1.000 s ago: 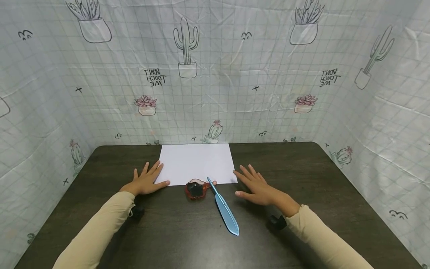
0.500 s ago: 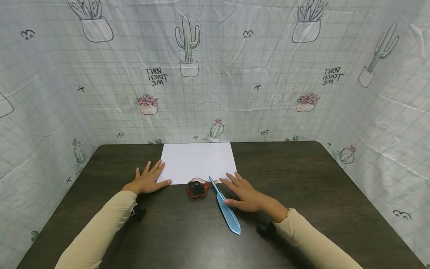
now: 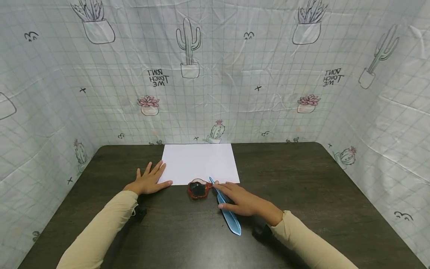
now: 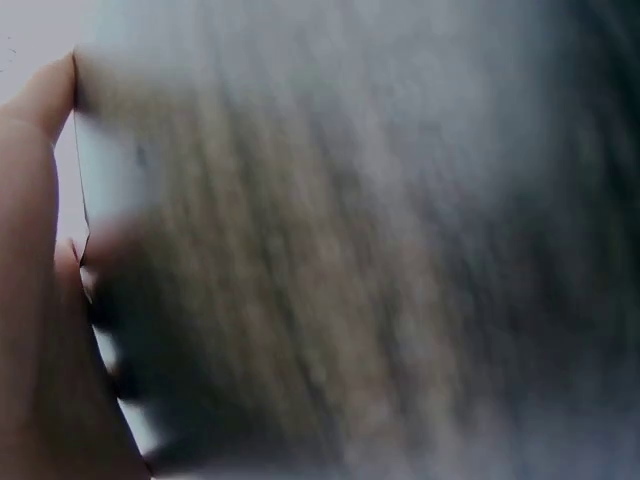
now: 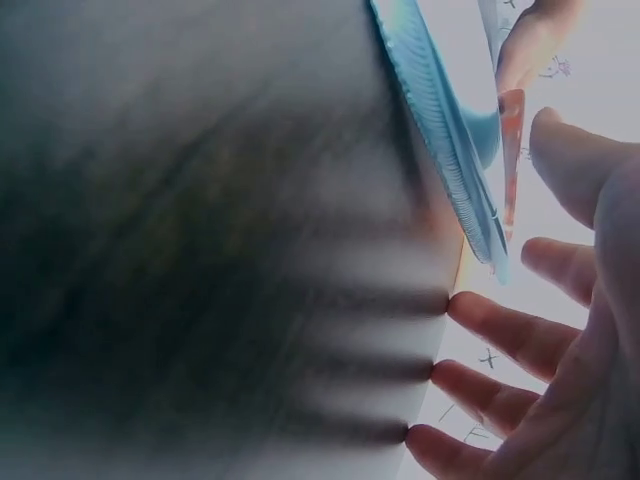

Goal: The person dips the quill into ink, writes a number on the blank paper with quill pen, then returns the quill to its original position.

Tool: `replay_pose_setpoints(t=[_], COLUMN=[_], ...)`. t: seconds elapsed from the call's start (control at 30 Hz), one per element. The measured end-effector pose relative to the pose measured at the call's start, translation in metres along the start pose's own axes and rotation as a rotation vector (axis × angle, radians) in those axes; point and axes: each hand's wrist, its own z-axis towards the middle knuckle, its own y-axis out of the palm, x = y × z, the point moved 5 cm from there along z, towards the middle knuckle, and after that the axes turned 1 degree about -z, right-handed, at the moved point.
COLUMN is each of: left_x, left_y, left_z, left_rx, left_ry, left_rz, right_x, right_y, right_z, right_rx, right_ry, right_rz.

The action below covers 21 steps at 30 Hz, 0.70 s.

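My left hand [image 3: 146, 182] lies with spread fingers at the left edge of a white sheet of paper [image 3: 199, 162]. Part of this hand [image 4: 28, 280] fills the left side of the left wrist view. A blue feather-shaped pen [image 3: 232, 223] slants across the table, its tip over the handle of a small reddish flower-shaped dish [image 3: 197, 189] with something black in it. Over the pen is my right hand [image 3: 240, 200], fingers extended. In the right wrist view the pen [image 5: 440, 110] is beside the thumb and not gripped; contact cannot be told.
The dark wooden table [image 3: 168, 235] has a white curtain [image 3: 235, 86] printed with cacti behind it and at both sides. A dark wrist device [image 3: 262, 232] sits under the right sleeve. The dish stands at the paper's front edge.
My right hand has moved left, from beside the paper's right front corner to over the pen. The left hand, paper, dish and pen have stayed in place.
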Motion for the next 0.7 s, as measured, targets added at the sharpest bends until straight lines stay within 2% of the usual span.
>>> replay_pose_setpoints(t=[0.2,0.33,0.7], left_x=[-0.003,-0.009,-0.013], left_y=[0.002,0.006,0.010], left_z=[0.002,0.007,0.012], left_rx=[-0.028,-0.042,-0.059], left_ry=[0.014,-0.006,-0.016], left_rz=[-0.015,0.010,0.012], right_x=[-0.002,-0.005,-0.002], right_y=[-0.003,-0.005,-0.005], right_z=[0.003,0.008,0.016], right_rx=[0.032,0.052,0.057], right_ry=[-0.057,-0.086,-0.070], right_rz=[-0.039,-0.081,-0.120])
